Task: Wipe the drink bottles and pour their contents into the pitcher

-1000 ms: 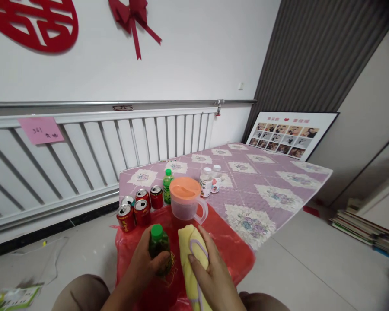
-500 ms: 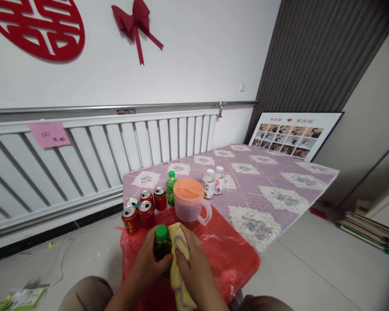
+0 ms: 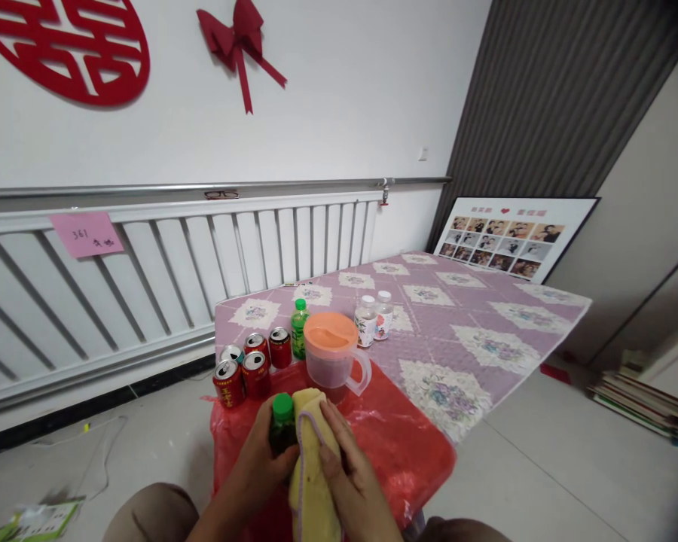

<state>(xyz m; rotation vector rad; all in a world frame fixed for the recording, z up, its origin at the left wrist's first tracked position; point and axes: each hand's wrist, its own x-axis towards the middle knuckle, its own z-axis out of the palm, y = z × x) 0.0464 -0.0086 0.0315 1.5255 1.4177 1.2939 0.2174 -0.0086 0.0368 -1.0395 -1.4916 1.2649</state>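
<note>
My left hand (image 3: 263,459) is closed round a dark green bottle (image 3: 283,430) with a bright green cap, held upright over the red plastic sheet (image 3: 398,444). Against the bottle's right side lies a yellow cloth (image 3: 315,474) with a purple edge, gripped by my right hand (image 3: 353,470). The lower bottle is hidden by my fingers and the cloth. Just beyond my hands stands a clear pitcher (image 3: 328,369) with an orange lid, its handle to the right.
Several red drink cans (image 3: 229,385) stand at the left edge. Behind them is another green bottle (image 3: 299,329). Two white-capped bottles (image 3: 365,322) stand right of the pitcher on a purple floral cloth (image 3: 446,301). A white radiator (image 3: 175,260) runs along the wall.
My right hand has shifted slightly right and its fingers have straightened over the cloth. More of the cloth now spreads out beside the bottle. The left hand keeps its hold.
</note>
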